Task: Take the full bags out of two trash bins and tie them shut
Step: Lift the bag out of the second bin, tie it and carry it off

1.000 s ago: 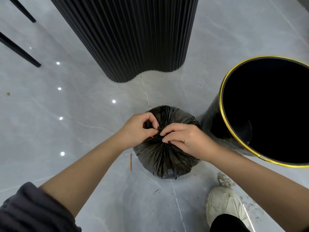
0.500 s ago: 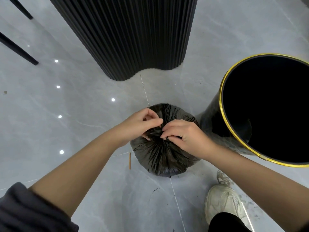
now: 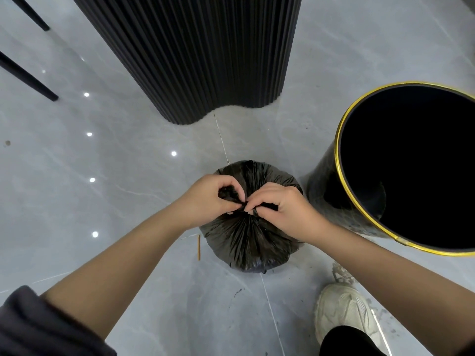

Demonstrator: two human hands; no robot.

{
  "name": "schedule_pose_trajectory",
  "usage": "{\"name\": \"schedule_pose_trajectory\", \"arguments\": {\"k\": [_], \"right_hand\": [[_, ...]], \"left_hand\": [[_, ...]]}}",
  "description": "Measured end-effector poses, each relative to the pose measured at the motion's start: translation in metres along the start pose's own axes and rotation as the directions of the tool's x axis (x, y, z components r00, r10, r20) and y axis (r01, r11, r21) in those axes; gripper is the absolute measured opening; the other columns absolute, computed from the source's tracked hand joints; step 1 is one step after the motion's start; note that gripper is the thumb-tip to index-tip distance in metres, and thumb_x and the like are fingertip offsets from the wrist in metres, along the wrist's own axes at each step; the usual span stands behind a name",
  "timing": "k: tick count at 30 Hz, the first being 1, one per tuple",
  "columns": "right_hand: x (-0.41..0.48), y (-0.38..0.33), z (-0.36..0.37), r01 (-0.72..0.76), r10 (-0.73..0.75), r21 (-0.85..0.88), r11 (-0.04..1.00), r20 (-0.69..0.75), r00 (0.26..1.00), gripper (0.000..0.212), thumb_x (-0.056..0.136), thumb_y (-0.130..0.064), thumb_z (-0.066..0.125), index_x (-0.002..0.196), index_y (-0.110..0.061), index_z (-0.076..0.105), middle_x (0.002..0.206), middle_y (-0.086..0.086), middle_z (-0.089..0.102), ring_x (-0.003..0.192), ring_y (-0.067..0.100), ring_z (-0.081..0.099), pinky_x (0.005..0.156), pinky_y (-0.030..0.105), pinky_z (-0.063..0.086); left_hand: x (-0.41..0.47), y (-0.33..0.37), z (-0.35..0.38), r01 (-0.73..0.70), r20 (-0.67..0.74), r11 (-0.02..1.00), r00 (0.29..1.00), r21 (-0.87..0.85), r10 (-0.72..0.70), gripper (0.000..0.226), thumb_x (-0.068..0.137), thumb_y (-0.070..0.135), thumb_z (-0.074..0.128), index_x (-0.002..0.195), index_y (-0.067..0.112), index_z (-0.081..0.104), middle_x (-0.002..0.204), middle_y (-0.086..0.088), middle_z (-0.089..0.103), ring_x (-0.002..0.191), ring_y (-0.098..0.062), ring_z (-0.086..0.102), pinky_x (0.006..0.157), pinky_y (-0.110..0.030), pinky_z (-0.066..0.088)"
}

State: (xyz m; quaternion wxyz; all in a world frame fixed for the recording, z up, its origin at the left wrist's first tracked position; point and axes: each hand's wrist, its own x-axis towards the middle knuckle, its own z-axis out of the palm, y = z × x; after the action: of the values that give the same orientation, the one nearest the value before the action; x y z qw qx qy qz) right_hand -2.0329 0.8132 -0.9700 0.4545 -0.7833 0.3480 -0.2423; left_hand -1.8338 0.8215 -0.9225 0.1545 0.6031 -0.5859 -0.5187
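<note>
We stand over a full black trash bag that sits on the grey tiled floor, out of its bin. Our left hand and right hand meet at the top of the bag, where the plastic gathers into tight pleats. The left fingers curl around one black tail of the bag mouth and pinch it against the thumb; the right fingers pinch the other tail, fingertips almost touching the left ones at the gathered neck. Whether a knot is already formed between them we cannot tell.

Just to the right of the right fingers stands the black trash bin with a gold rim, upright, its inside dark. Beyond the fingers rises a black ribbed column. Below and to the left of the left fingers a thin orange stick lies on the floor beside the bag. Near our right forearm we see a pale sneaker on a smudged patch of tile.
</note>
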Motion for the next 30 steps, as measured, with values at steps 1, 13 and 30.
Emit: {"name": "schedule_pose_trajectory", "arguments": {"k": [1, 13, 30], "right_hand": [[0.001, -0.001, -0.001, -0.066, 0.066, 0.073, 0.995, 0.001, 0.998, 0.021, 0.083, 0.0, 0.065, 0.09, -0.017, 0.075, 0.092, -0.008, 0.071, 0.095, 0.008, 0.061, 0.091, 0.027, 0.047], [0.012, -0.004, 0.001, -0.31, 0.354, 0.393, 0.866, -0.043, 0.934, 0.017, 0.083, -0.003, 0.069, 0.097, -0.01, 0.073, 0.091, 0.002, 0.074, 0.089, 0.014, 0.068, 0.087, 0.028, 0.053], [0.002, -0.009, 0.005, -0.156, 0.183, 0.15, 0.976, -0.191, 0.964, 0.02, 0.079, 0.0, 0.069, 0.091, -0.015, 0.075, 0.09, -0.006, 0.07, 0.093, 0.009, 0.061, 0.088, 0.024, 0.048]], "left_hand": [[-0.001, -0.004, 0.001, -0.089, -0.032, 0.994, 0.995, 0.067, 0.091, 0.025, 0.074, -0.003, 0.073, 0.074, 0.021, 0.066, 0.083, 0.004, 0.065, 0.079, -0.01, 0.063, 0.077, -0.021, 0.05], [-0.009, -0.016, 0.003, -0.453, -0.037, 0.732, 0.838, 0.509, 0.544, 0.031, 0.063, -0.019, 0.053, 0.074, 0.008, 0.062, 0.092, 0.0, 0.055, 0.084, -0.008, 0.05, 0.072, -0.013, 0.039], [0.003, 0.01, -0.003, 0.03, 0.237, 0.956, 0.966, 0.293, -0.104, 0.008, 0.091, 0.028, 0.058, 0.09, 0.02, 0.056, 0.08, 0.011, 0.056, 0.072, -0.002, 0.051, 0.064, -0.013, 0.038]]}}
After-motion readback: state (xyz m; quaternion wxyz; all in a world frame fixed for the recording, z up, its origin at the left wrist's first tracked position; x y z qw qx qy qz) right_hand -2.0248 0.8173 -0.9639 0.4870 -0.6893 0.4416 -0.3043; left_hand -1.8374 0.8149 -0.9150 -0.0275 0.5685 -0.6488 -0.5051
